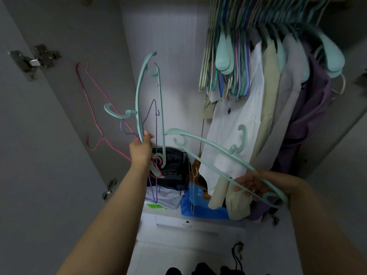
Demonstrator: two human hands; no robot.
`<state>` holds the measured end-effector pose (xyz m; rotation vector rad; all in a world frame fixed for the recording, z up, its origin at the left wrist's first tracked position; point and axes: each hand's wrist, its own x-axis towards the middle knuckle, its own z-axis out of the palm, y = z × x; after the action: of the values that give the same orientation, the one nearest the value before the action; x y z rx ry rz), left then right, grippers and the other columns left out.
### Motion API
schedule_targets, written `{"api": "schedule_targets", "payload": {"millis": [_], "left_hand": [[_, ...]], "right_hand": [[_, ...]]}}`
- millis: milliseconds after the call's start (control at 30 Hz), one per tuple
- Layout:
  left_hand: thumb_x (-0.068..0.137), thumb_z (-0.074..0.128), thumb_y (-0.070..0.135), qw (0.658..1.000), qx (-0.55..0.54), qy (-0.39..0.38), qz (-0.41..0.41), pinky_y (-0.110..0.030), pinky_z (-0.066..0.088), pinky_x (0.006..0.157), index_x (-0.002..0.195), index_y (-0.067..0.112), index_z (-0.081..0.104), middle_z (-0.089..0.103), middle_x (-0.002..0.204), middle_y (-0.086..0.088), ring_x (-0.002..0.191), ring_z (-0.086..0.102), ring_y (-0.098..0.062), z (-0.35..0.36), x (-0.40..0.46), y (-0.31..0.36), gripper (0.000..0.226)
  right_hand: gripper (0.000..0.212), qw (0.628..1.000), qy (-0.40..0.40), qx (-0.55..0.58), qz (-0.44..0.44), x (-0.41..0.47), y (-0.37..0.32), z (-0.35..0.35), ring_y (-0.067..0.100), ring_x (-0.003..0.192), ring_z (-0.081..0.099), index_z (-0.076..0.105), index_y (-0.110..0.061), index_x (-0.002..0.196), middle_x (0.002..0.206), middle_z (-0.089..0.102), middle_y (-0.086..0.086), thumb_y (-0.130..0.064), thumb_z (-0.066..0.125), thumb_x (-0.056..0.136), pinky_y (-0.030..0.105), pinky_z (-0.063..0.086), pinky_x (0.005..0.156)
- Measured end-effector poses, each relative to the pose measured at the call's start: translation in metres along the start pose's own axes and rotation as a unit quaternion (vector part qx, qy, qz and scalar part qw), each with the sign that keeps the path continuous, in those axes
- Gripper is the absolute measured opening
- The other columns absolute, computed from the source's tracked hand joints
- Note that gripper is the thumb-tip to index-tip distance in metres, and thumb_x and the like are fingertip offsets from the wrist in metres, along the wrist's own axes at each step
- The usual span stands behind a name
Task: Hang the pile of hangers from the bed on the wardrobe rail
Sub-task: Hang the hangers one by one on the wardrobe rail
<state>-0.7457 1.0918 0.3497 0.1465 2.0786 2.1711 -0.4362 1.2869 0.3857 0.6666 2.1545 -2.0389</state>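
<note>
In front of the open wardrobe, I see my left hand (pixel 142 148) with fingers clamped on a bunch of mint, pink and purple hangers (pixel 148 108), while my right hand (pixel 253 184) pinches one mint plastic hanger (pixel 208 144) below the crowded rail's hanging clothes (pixel 258 108).

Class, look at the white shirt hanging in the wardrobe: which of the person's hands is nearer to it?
Right. The right hand, holding a teal hanger, is just below the white shirt; the left hand grips a bunch of hangers further left.
</note>
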Motion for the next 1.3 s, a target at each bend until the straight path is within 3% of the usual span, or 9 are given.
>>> {"api": "schedule_targets", "payload": {"millis": [100,233,367,467,733,1000,1100,1200,1300], "left_hand": [[0.098,0.054,0.037,0.999,-0.019,-0.006,-0.026,-0.025,0.027,0.047,0.076,0.016,0.062,0.034,0.053,-0.001,0.044,0.029,-0.015,0.000,-0.008,-0.005,0.031],[0.092,0.063,0.041,0.993,-0.083,-0.011,-0.080,-0.025,0.025,0.047,0.067,0.018,0.055,0.039,0.046,0.003,0.040,0.029,-0.011,0.008,-0.026,-0.006,0.035],[0.088,0.054,0.061,0.976,-0.155,-0.080,-0.133,-0.033,0.049,0.072,0.104,0.009,0.068,0.076,0.095,-0.002,0.078,0.061,-0.014,0.022,-0.044,-0.005,0.056],[0.075,0.056,0.067,0.957,-0.194,-0.142,-0.160,-0.035,0.054,0.079,0.110,0.007,0.067,0.075,0.101,-0.006,0.089,0.068,-0.019,0.021,-0.053,0.000,0.070],[0.091,0.066,0.018,0.969,-0.181,-0.096,-0.141,-0.020,0.037,0.041,0.084,0.002,0.067,0.061,0.054,0.001,0.037,0.043,-0.010,0.017,-0.058,0.017,0.017],[0.099,0.048,0.046,0.980,-0.110,-0.120,-0.111,-0.018,0.038,0.040,0.091,0.013,0.072,0.071,0.073,0.007,0.047,0.045,-0.009,0.004,-0.036,0.036,0.041],[0.103,0.044,0.036,0.981,-0.073,-0.136,-0.116,-0.017,0.030,0.036,0.093,0.011,0.067,0.054,0.052,0.008,0.036,0.033,-0.007,-0.008,-0.025,0.044,0.036],[0.103,0.045,0.025,0.982,-0.032,-0.143,-0.115,-0.013,0.027,0.034,0.083,0.011,0.052,0.048,0.041,0.008,0.031,0.032,-0.008,-0.017,-0.019,0.050,0.026],[0.104,0.038,0.016,0.973,-0.063,-0.178,-0.136,-0.014,0.025,0.033,0.099,0.005,0.047,0.049,0.040,0.007,0.030,0.031,-0.006,-0.025,-0.015,0.058,0.014]], "right_hand": [[0.094,0.997,0.033,-0.038,0.061,0.022,-0.005,0.001,0.014,0.080,0.059,0.072,-0.011,0.106,0.104,0.070,0.007,-0.068,0.084,0.033,0.026,0.046,0.071],[0.042,0.983,0.135,-0.120,0.024,0.057,-0.001,0.022,0.013,0.094,0.059,0.063,-0.022,0.109,0.100,0.060,-0.003,-0.050,0.070,0.079,0.024,0.044,0.076],[0.113,0.947,0.229,-0.225,0.015,0.093,0.010,0.055,0.020,0.133,0.035,0.026,-0.016,0.149,0.144,0.031,0.005,-0.068,0.067,0.058,0.037,0.035,0.107],[0.118,0.923,0.251,-0.290,0.021,0.103,0.013,0.066,0.027,0.140,0.021,0.008,-0.016,0.153,0.151,0.019,0.008,-0.068,0.067,0.065,0.040,0.025,0.114],[0.110,0.915,0.256,-0.311,-0.019,0.109,0.003,0.067,0.029,0.142,0.015,0.004,-0.012,0.152,0.156,0.015,0.010,-0.058,0.068,0.076,0.039,0.018,0.117],[0.064,0.959,0.253,-0.083,-0.097,0.103,-0.013,0.077,0.020,0.109,0.052,0.042,-0.009,0.139,0.120,0.055,0.007,-0.030,0.070,0.085,0.027,0.040,0.095],[0.047,0.967,0.224,-0.042,-0.110,0.107,-0.036,0.073,0.019,0.095,0.057,0.060,-0.014,0.114,0.091,0.059,-0.001,-0.048,0.064,0.083,0.021,0.043,0.085],[0.049,0.974,0.211,0.016,-0.087,0.126,-0.072,0.073,0.018,0.102,0.061,0.062,-0.021,0.113,0.105,0.063,-0.002,-0.058,0.062,0.080,0.037,0.047,0.098],[0.055,0.975,0.183,0.088,-0.090,0.144,-0.129,0.084,0.019,0.087,0.065,0.062,-0.016,0.108,0.101,0.065,0.003,-0.060,0.065,0.075,0.032,0.051,0.072]]}}
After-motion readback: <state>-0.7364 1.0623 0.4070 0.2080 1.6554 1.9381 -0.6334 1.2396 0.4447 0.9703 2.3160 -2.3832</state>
